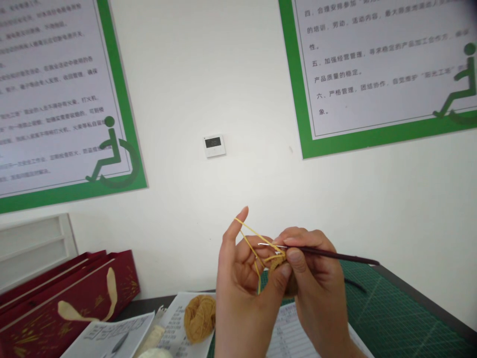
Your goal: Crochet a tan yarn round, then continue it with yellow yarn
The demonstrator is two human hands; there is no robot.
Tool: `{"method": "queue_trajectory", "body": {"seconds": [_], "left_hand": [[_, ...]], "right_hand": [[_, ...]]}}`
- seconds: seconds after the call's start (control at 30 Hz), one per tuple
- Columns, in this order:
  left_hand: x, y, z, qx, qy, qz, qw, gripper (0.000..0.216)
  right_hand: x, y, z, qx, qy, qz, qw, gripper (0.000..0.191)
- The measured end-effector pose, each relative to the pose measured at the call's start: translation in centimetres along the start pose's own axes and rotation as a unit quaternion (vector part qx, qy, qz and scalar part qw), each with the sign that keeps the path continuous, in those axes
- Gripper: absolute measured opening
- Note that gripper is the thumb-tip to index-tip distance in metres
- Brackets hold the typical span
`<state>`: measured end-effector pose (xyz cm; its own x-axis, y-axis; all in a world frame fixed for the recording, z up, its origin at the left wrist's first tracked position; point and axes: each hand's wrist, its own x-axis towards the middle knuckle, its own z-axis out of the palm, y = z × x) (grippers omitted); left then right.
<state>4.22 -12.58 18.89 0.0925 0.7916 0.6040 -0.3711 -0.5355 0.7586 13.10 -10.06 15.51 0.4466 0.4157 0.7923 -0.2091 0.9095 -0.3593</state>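
My left hand (244, 278) is raised in front of the wall, its index finger stretched up with yellow yarn (250, 233) looped over it. Its thumb and other fingers pinch a small tan crocheted piece (278, 262). My right hand (316, 278) is closed round a dark crochet hook (335, 255), whose metal tip pokes into the yarn at the crocheted piece. The hook's handle sticks out to the right. A ball of tan yarn (200, 317) lies on papers below my left hand.
A green cutting mat (391, 313) covers the dark table at the right. Printed sheets (122, 335) lie at the bottom. Red gift bags (63, 298) stand at the left. Two green-framed posters (372, 64) and a small thermostat (214, 145) hang on the white wall.
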Motion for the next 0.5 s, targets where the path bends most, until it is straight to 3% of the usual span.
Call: {"method": "queue_trajectory", "body": {"seconds": [0.13, 0.5], "left_hand": [[0.0, -0.2, 0.7, -0.016, 0.045, 0.002, 0.999, 0.082], [-0.1, 0.9, 0.1, -0.037, 0.038, -0.036, 0.998, 0.082]], "right_hand": [[0.3, -0.6, -0.1, 0.006, 0.014, 0.006, 1.000, 0.004], [1.3, -1.7, -0.8, -0.056, -0.018, -0.057, 0.997, 0.009]]}}
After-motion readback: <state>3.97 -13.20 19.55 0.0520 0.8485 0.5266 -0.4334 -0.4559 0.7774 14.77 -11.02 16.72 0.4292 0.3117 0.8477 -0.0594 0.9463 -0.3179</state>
